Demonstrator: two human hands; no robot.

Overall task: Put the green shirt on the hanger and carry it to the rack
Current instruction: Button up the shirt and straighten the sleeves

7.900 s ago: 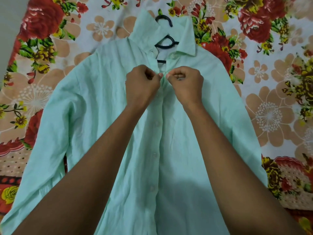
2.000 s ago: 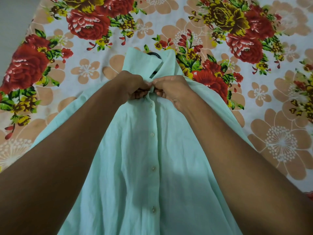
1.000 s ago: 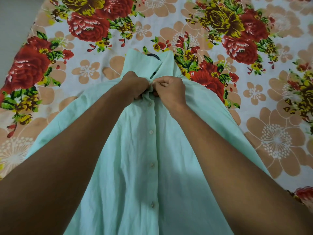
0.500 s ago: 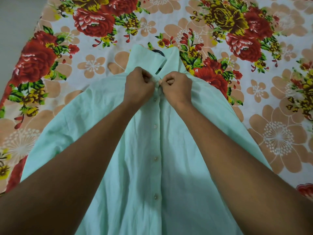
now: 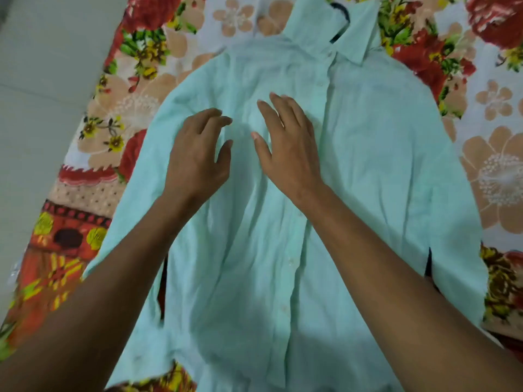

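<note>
Far to the left of both hands runs a strip of pale grey floor (image 5: 36, 108), bordered by the edge of a flowered bedsheet (image 5: 93, 176) printed with red roses and peach blossoms. The green shirt (image 5: 368, 171) lies flat on that sheet, front up, its buttoned placket running from the collar down toward the person.

The left hand (image 5: 195, 157) is over the shirt's chest, palm down, with the fingers spread and loosely bent and the thumb held out toward the other hand; it grips nothing. Whether the fingertips actually touch the cloth cannot be told. A sleeve of the shirt trails down below and to the left of this hand, beside the forearm.

Just beside it, with a narrow gap of wrinkled fabric between the two thumbs, is the right hand (image 5: 288, 145). It is also open and palm down, fingers straighter and pointing toward the collar, holding nothing. The placket passes just to the right of its fingers.

Beyond the right hand's fingertips, the collar (image 5: 319, 26) stands closed, and a small part of the black hanger (image 5: 341, 12) shows inside the neck opening. To the right of the right forearm, the shirt's other side spreads out over more of the sheet.
</note>
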